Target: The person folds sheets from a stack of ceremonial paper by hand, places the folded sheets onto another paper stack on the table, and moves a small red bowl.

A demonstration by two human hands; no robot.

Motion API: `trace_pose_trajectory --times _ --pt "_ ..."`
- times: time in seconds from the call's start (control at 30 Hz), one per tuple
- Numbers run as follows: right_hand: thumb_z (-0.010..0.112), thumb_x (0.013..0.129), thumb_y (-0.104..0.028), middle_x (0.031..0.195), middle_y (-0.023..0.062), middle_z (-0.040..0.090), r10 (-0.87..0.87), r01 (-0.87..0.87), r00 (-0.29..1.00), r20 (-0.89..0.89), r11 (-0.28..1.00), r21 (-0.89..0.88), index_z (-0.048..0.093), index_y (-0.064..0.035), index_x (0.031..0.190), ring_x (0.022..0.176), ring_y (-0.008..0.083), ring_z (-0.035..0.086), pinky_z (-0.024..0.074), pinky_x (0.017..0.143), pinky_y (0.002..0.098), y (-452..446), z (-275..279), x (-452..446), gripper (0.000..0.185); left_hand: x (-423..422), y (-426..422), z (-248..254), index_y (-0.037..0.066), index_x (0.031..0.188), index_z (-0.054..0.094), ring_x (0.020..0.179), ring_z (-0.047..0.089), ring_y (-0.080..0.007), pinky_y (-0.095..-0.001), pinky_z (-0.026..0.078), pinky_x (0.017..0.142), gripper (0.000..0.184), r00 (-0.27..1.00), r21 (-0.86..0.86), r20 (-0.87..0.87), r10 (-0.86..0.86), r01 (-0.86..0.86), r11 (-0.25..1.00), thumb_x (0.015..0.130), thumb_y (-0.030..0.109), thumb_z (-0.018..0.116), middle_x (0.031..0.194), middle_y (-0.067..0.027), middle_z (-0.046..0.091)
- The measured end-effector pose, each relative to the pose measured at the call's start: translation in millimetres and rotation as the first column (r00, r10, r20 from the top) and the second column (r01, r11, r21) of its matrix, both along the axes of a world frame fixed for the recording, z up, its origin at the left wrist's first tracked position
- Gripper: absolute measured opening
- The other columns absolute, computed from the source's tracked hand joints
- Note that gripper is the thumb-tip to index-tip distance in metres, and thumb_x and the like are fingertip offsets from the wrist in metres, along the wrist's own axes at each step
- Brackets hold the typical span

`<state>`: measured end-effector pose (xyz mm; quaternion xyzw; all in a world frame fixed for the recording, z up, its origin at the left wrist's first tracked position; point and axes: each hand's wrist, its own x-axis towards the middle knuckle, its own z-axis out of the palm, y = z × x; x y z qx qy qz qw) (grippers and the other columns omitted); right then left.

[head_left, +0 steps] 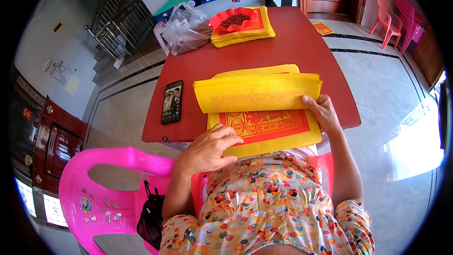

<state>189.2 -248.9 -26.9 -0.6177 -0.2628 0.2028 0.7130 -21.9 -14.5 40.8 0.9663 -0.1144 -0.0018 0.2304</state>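
- Your paper stack (283,145) overhung the near edge of the red table (302,49).
- Your right hand (326,114) pinched the curled sheets (257,92) at their right end; your left hand (210,148) lay unclenched on the stack.
- Paper looked light, limp, tearable; side edges likely gave the safest hold.

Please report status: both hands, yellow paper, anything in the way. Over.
Right hand holding folded yellow sheets by their right end. Left hand open over red-printed sheet. Phone left of the sheets, not in the way.
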Motion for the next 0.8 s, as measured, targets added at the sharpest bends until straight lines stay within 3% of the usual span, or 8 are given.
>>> trace_pose_trajectory --times 0.17,0.8 --pt "0.063 0.084 -0.039 0.074 0.0041 0.066 0.006 -0.006 1.000 0.000 1.000 -0.009 0.066 -0.0001 0.092 0.063 0.0070 0.061 0.0496 0.056 0.0231 -0.4 -0.8 1.1 0.040 1.0 0.0 -1.7 0.005 0.108 0.059 0.104 0.050 -0.0278 -0.0355 0.040 0.092 0.043 1.000 0.047 -0.029 0.001 0.001 0.999 0.069 0.018 0.071 0.109 -0.0122 0.053" --pt "0.064 0.083 -0.039 0.077 0.0055 0.066 0.019 -0.019 1.000 -0.016 1.000 -0.002 0.066 -0.0001 0.093 0.065 0.0083 0.062 0.0510 0.058 0.0240 -0.6 -0.1 1.0 0.040 2.8 2.4 -5.1 0.005 0.109 0.058 0.104 0.049 -0.0275 -0.0360 0.040 0.092 0.044 0.999 0.054 -0.039 -0.019 0.021 0.998 0.068 0.017 0.072 0.110 -0.0120 0.051"
